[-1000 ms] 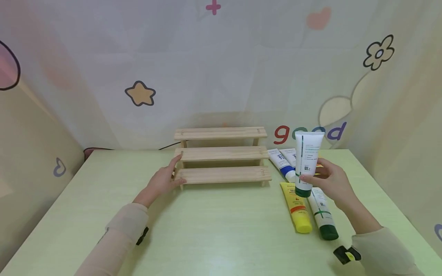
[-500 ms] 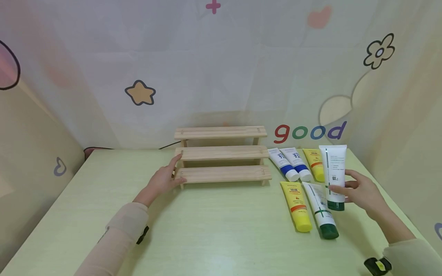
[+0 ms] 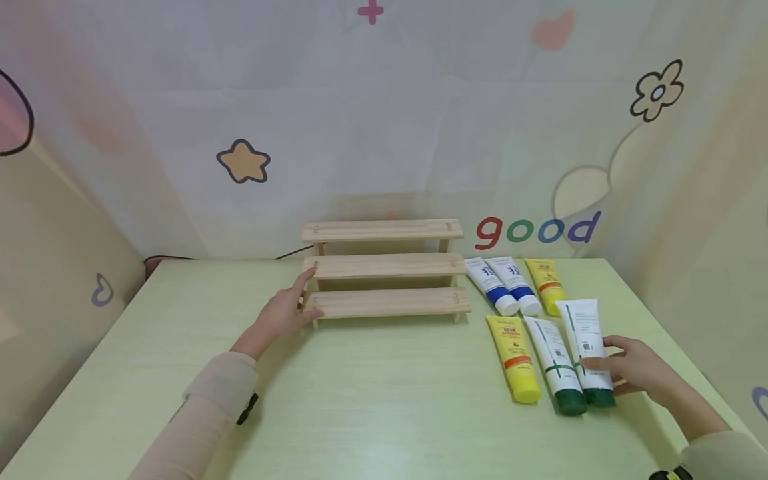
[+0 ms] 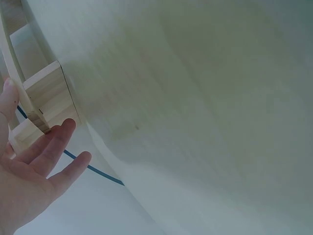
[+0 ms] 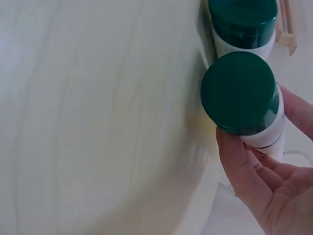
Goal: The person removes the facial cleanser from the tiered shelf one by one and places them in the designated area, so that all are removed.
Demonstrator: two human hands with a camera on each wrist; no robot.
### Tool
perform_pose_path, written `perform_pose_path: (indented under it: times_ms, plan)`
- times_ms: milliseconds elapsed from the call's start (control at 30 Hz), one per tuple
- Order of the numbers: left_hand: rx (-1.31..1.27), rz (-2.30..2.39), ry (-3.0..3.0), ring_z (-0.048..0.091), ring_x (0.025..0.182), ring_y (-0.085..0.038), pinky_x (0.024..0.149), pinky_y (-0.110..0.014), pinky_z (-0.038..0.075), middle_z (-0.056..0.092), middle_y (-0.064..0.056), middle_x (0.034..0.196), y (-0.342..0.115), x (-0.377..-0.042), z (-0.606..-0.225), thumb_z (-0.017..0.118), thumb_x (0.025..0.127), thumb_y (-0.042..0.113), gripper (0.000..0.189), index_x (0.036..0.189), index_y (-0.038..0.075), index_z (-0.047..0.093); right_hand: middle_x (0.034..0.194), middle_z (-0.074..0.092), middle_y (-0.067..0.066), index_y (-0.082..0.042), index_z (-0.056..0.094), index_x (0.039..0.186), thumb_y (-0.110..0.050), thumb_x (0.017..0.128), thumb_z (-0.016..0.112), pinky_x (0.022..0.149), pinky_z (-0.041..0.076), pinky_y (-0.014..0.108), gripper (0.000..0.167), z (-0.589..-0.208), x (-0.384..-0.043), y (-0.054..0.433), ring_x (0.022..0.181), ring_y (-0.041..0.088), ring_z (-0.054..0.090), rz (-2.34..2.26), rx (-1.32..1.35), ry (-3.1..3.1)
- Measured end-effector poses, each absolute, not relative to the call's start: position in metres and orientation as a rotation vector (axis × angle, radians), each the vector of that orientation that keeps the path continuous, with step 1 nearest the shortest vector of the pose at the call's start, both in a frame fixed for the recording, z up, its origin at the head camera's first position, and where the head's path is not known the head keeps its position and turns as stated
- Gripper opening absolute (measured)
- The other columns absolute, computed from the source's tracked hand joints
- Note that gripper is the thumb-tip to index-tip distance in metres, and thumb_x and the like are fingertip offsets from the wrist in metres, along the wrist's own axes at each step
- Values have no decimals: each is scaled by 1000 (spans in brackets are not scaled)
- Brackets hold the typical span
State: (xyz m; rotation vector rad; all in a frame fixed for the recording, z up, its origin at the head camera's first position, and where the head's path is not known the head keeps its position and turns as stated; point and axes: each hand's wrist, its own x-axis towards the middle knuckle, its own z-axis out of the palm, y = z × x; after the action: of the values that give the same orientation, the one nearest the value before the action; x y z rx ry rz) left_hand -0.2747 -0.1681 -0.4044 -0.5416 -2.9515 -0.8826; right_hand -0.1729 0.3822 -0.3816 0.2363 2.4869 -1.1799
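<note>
My right hand (image 3: 639, 373) grips a white squeeze tube (image 3: 585, 340) with a green cap by its side, thumb on the front face. It leans low over the table beside a matching white tube (image 3: 552, 360); in the right wrist view its round green cap (image 5: 238, 93) overlaps the other cap (image 5: 243, 19). My left hand (image 3: 279, 320) holds the left end of a three-step wooden rack (image 3: 387, 267), index finger at the middle board and thumb on the lowest. In the left wrist view, the hand's (image 4: 34, 176) outer fingers extend past the board's end (image 4: 36, 120).
Two white-and-blue tubes (image 3: 492, 287) and a yellow tube (image 3: 545, 285) lie behind the held tube. Another yellow tube (image 3: 513, 360) lies left of the white pair. A printed cloth (image 3: 384, 133) hangs behind the pale green table (image 3: 372, 413).
My right hand has carried the white tube rightward, then down toward the table beside its twin, uncovering the rear tubes. My left hand stays at the rack.
</note>
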Motion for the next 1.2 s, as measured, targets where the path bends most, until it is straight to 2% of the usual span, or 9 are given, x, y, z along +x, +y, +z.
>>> perform_pose_path:
  times_ms: [100,267,467,667,867,967,1067,1167,1200]
  plan:
    - [-528,-881,-2959,59,91,-31,66,-40,48,56,-23,113,-168,-274,-403,65,84,31,82,145,16,12,91,60,9,19,24,127,-35,84,64,67,51,38,80,-386,-175,384,77,20,58,-1188,243,2434]
    - [-521,-866,-2969,59,91,-31,66,-39,48,56,-23,113,-167,-272,-401,65,85,29,82,145,15,12,92,58,9,21,30,124,-37,87,60,70,51,38,75,-390,-181,388,78,19,53,-1154,280,2378]
    - [-515,-876,-2972,59,91,-31,66,-40,48,56,-25,113,-166,-269,-398,66,84,28,82,145,14,13,101,54,21,22,25,127,-43,87,58,71,51,38,83,-388,-179,391,81,21,52,-1088,300,2440]
    - [-507,-864,-2979,59,89,-30,65,-39,47,56,-24,113,-168,-270,-400,66,84,29,82,145,14,13,109,46,35,22,23,129,-44,89,55,66,52,35,83,-363,-171,381,82,23,56,-1052,208,2645]
    - [-504,-865,-2968,59,90,-31,68,-42,47,56,-24,112,-171,-273,-404,66,84,29,83,145,15,12,118,43,33,12,27,134,-44,92,48,66,52,31,74,-336,-175,339,91,34,57,-1107,60,2833]
    - [-506,-857,-2980,58,89,-31,69,-43,47,55,-25,114,-171,-274,-405,66,84,31,84,146,16,11,124,42,30,6,26,138,-46,92,46,76,50,41,72,-329,-181,310,105,42,49,-1120,15,2946]
    - [-517,-818,-2978,56,98,-36,73,-47,46,49,-25,124,-169,-274,-405,64,85,36,84,146,13,10,133,37,28,3,23,141,-43,92,46,87,40,54,71,-327,-190,279,119,45,37,-1117,-60,3073]
    - [-502,-736,-2946,43,115,-42,82,-54,41,32,-25,139,-164,-272,-402,59,86,42,86,146,8,7,142,25,27,1,19,143,-39,93,49,95,27,59,71,-331,-200,252,128,45,24,-971,-185,3205]
    - [-486,-702,-2929,33,123,-43,87,-58,36,24,-24,144,-161,-270,-400,58,86,45,87,146,8,7,144,21,26,1,17,143,-39,92,50,98,23,59,73,-335,-203,245,130,44,19,-895,-231,3239]
